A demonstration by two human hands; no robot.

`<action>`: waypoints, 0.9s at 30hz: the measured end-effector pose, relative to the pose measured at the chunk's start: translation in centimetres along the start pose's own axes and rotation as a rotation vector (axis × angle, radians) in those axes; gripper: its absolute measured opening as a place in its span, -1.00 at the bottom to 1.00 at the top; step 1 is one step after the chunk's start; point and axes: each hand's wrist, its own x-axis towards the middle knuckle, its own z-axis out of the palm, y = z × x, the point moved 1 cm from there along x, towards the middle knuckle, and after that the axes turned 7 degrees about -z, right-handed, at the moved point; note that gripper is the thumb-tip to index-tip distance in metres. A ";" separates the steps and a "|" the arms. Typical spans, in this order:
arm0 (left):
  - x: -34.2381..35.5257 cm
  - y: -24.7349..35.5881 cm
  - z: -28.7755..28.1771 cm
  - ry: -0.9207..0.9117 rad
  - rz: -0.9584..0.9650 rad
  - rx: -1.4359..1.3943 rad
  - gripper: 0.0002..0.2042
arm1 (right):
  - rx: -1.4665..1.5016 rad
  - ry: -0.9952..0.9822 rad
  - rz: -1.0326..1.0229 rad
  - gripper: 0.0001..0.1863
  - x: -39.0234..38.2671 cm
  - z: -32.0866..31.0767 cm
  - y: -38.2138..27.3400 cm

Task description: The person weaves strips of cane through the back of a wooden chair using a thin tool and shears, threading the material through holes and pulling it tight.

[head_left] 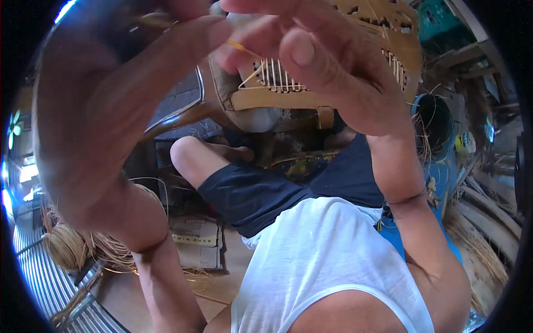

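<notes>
My left hand [116, 105] is raised close to the camera at upper left, blurred in part, its thumb and fingers closed on a thin yellow cane strand [239, 47]. My right hand [347, 77] is raised at top centre, fingers curled around that strand, its exact grip partly hidden behind the thumb. Behind and below both hands is a tan wooden chair frame [261, 100] with rows of holes and pale cane strands [277, 75] laced across an opening. My legs, in dark shorts, are below it.
Cane coils [72, 244] and flattened cardboard [197, 247] lie at lower left beside ribbed metal [33, 277]. At right stand a dark round container [436, 125], a blue plastic object [444, 172], a yellow-labelled container [465, 143] and curved wood pieces [488, 216].
</notes>
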 end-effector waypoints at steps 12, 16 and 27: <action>-2.4 -22.4 11.7 0.014 -0.602 0.224 -0.64 | -0.632 0.469 1.234 -0.90 -14.9 -7.1 -11.9; -3.1 -22.4 17.2 0.123 -0.603 -0.141 -0.72 | -0.586 0.695 1.343 -0.90 -18.7 -6.4 -12.6; 4.4 -21.3 22.1 0.240 -0.477 -0.053 -0.68 | -0.965 0.373 1.040 -0.81 -12.5 -6.4 -1.8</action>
